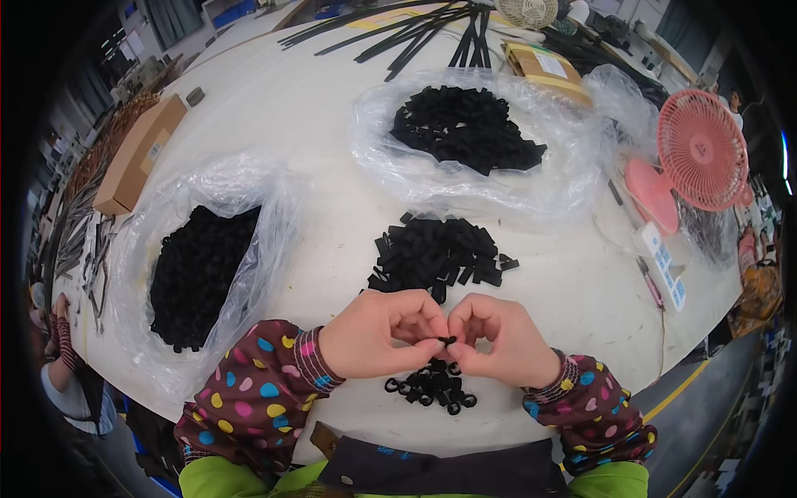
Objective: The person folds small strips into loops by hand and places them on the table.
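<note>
1. At the far left edge, a co-worker's hand (61, 305) and striped sleeve (64, 340) show beside the white table (324, 191).
2. Farther along that left side lie loose strips (76, 217), dark and pale, in a tangle.
3. Just right of them, a long brown box (141, 156) lies slantwise, with a small dark roll (195, 96) near its far end.
4. Nearer, on the left of the table, a clear left bag (281, 212) spreads wide around a heap of black bits (203, 278).
5. The left hand (378, 336), in the near middle, has thumb and forefinger brought together on a small black piece (449, 340).
6. At the far side, long black straps (398, 37) fan out across the table.
7. Nearest the person, partly below the hands, lies a small near pile (432, 386) of black parts, some ringlike.
8. Beyond the hands is a larger middle pile (440, 249) of flat black tabs.
9. The piece is between the two hands, above the table, pinched from both sides; its exact shape is too small to tell.
10. Beyond the middle pile, a clear far bag (573, 153) lies spread around more black tabs (465, 129).
11. The right hand (508, 344) pinches the piece between thumb and forefinger, its fingertips close against the left's.
12. Far right, a yellowish package (546, 73) lies beyond the far bag.
13. Along the right side are a white power strip (662, 264) and a pink fan (701, 149).
</note>
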`<state>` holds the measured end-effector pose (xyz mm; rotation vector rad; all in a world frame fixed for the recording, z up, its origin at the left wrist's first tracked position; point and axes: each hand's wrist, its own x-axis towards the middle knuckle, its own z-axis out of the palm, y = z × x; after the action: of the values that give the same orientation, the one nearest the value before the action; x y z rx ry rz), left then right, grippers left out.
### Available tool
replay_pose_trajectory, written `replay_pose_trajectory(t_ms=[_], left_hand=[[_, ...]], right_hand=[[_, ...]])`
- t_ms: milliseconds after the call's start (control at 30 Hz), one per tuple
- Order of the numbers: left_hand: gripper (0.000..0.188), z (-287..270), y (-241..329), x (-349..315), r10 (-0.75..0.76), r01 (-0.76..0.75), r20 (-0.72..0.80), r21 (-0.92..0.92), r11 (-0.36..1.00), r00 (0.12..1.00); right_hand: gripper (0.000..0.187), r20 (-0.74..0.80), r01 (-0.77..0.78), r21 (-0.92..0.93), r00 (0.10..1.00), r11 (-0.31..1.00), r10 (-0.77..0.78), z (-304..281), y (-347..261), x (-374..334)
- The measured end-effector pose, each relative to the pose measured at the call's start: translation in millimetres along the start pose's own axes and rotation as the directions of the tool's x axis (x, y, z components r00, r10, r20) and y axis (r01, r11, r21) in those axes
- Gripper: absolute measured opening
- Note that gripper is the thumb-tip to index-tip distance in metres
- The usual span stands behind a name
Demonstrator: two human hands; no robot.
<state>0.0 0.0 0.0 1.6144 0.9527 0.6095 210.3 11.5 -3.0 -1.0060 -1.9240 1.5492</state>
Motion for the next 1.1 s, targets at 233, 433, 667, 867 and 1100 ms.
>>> replay_pose_trajectory(t_ms=[233, 433, 667, 867, 1100], left_hand=[[0.009, 4, 5, -4, 0.073, 0.187, 0.307, -0.732, 0.655, 0.949], [0.009, 11, 4, -3, -0.01, 0.072, 0.103, -0.619, 0.782, 0.995], [0.013, 26, -4, 8, -0.016, -0.03, -0.389, -0.112, 0.993, 0.921], [0.011, 24, -7, 6, -0.086, 0.004, -0.369, -0.218, 0.976, 0.925], [0.01, 21, -3, 6, 0.162, -0.117, -0.392, 0.138, 0.984, 0.905]], right_hand=[[0.009, 0.316, -0.242, 0.661, 0.948, 0.71, 0.029, -5, -5, -6], [0.013, 0.039, -0.012, 0.554, 0.999, 0.832, -0.011, 5, -2, -5], [0.021, -0.222, 0.367, -0.677, 0.724, 0.637, -0.653, 15, 8, 7], [0.014, -0.312, 0.11, -0.155, 0.937, 0.982, -0.155, 19, 5, 4], [0.013, -0.294, 0.053, -0.039, 0.954, 0.998, -0.063, 17, 7, 4]])
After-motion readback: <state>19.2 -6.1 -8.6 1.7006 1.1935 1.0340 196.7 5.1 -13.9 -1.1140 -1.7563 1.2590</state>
